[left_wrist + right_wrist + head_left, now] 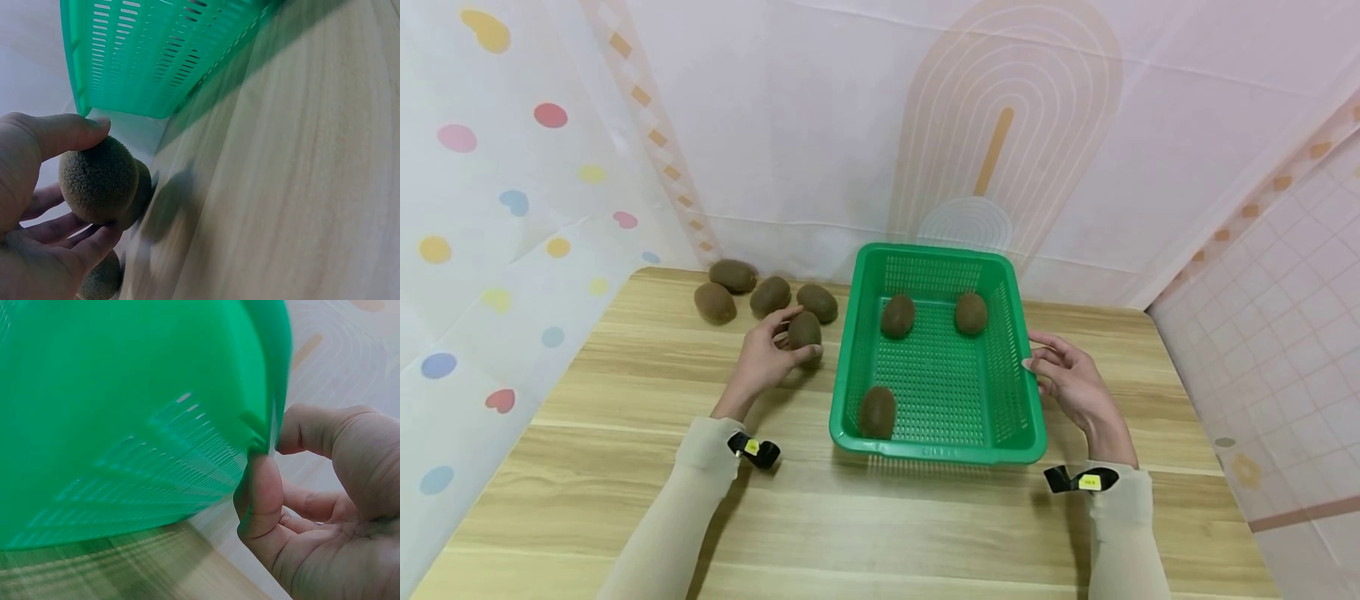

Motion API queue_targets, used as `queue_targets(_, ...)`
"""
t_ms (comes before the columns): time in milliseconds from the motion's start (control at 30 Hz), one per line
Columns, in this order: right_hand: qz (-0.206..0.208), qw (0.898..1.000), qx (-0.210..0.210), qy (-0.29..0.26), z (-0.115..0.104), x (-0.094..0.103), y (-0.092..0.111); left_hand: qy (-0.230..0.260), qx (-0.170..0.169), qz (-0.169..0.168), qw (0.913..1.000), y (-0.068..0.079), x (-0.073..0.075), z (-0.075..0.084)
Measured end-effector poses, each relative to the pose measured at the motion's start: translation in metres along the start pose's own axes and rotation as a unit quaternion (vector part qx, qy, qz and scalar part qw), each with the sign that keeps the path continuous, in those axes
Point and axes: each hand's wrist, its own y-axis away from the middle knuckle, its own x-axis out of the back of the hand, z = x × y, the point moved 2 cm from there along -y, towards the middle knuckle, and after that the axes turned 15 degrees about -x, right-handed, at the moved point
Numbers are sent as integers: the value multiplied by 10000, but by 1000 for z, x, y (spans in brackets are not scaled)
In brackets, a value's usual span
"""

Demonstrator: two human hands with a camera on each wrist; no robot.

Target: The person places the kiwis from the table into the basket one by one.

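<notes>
My left hand (767, 354) holds a brown kiwi (805, 331) between thumb and fingers, left of the green basket (844, 367). In the left wrist view the held kiwi (99, 178) hangs over the wooden surface, its shadow beside it. The right hand (1067, 375) pinches the basket's right rim; the right wrist view has the thumb and a bent finger (265, 494) on either side of that rim. Inside the basket lie three kiwis: one at back left (897, 316), one at back right (972, 314) and one at front left (877, 412).
Several more kiwis (771, 297) lie on the wooden table (865, 533) at its back left, behind the left hand. Patterned cloth (775, 125) hangs along the table's back edge and on both sides. Each wrist wears a black strap (754, 450).
</notes>
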Motion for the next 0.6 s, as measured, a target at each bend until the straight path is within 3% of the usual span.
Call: queue_targets(600, 46, 10000, -33, 46, 0, 1, 0, 290, -158, 184, 9993, -1, -1, 19)
